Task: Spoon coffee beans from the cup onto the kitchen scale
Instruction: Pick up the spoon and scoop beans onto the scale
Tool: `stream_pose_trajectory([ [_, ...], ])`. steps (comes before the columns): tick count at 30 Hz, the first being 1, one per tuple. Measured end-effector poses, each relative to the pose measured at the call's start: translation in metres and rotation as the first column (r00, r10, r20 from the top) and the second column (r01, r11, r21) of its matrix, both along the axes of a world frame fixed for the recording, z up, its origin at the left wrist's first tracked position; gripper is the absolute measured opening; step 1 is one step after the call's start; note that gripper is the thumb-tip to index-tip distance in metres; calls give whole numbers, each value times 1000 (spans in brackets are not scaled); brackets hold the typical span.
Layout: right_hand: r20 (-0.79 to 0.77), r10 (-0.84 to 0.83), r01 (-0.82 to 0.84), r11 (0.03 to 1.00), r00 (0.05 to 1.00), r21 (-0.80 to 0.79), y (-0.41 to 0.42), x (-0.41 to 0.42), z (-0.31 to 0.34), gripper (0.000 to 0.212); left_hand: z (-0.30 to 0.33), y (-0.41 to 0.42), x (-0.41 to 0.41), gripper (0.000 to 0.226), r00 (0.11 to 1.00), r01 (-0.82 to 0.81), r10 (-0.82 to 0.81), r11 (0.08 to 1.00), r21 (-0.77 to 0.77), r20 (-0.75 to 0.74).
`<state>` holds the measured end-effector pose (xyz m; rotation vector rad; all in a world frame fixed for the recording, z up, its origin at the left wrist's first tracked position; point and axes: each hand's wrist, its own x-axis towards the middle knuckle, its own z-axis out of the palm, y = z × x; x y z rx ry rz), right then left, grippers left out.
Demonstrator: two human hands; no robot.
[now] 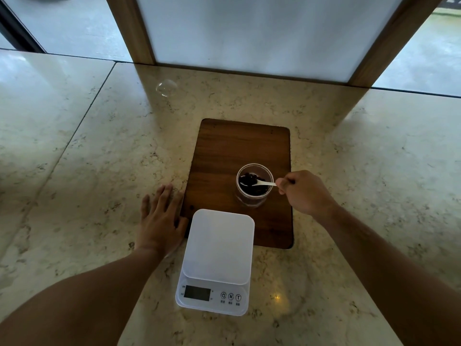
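A clear plastic cup holding dark coffee beans stands upright on a dark wooden board. My right hand pinches the handle of a small white spoon, whose bowl lies inside the cup among the beans. A white kitchen scale sits in front of the cup, its far end resting over the board's near edge; its platform is bare and its display is dark. My left hand lies flat with spread fingers on the counter, touching the scale's left side and the board's edge.
The marble counter stretches widely to both sides. A wood-framed white panel rises at the back behind the board. A small clear round object lies on the counter at the back left.
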<state>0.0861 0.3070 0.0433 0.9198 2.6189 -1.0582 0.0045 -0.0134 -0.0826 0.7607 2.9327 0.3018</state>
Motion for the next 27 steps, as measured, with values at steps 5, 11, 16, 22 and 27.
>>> stream_pose_trajectory([
  [5,-19,-19,19,1000,1000,-22,3,4,0,34,1,0,1,71,1000,-4,4,1000,0,2],
  [11,-29,-26,25,999,999,-29,3,7,2,33,1,0,1,69,1000,1,-1,1000,1,-9],
  [16,-33,-21,21,1000,999,-24,3,9,3,35,1,1,0,69,1000,-2,2,1000,6,-5],
  [22,-67,-25,23,999,997,-36,2,14,8,36,2,2,1,70,1000,0,0,1000,19,-5],
  [27,-86,-2,-2,999,996,-46,-6,22,12,36,-1,0,0,69,1000,-1,1,1000,11,-12],
])
